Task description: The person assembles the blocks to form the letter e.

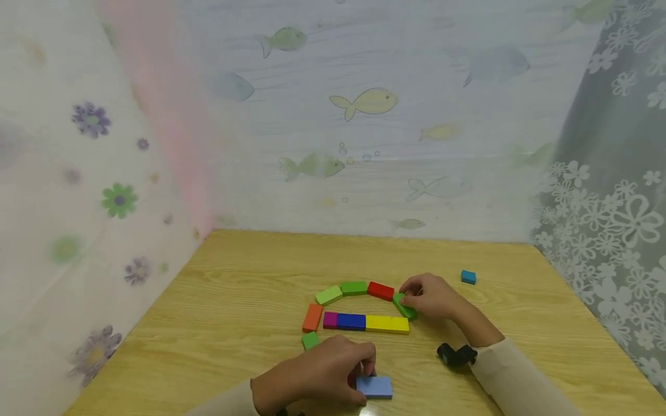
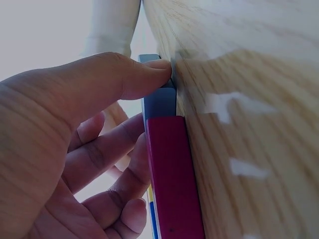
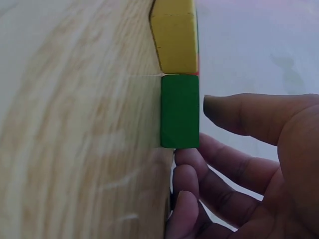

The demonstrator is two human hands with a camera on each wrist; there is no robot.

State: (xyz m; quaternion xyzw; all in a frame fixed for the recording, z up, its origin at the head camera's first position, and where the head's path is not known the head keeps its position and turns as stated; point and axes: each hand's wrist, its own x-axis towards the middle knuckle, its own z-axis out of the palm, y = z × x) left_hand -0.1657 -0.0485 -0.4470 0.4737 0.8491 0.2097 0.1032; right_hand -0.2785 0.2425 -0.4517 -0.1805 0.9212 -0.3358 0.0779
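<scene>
My left hand [image 1: 333, 367] holds a light blue block [image 1: 374, 387] by its left end, between thumb and fingers, close to the table's near side. A magenta block [image 2: 172, 174] lines up against that block in the left wrist view; in the head view the hand mostly covers it. My right hand [image 1: 432, 296] is over a green block [image 1: 406, 308] at the right end of a curved row. In the right wrist view its thumb is slightly apart from the green block, with the other fingers bent behind it.
The curve continues through red [image 1: 381, 291], green [image 1: 354, 288], light green [image 1: 329, 296], orange [image 1: 313, 318] and green [image 1: 310, 340] blocks. Inside it lies a straight row of purple [image 1: 330, 320], dark blue [image 1: 351, 322] and yellow [image 1: 387, 324] blocks. A small blue block [image 1: 468, 277] sits far right.
</scene>
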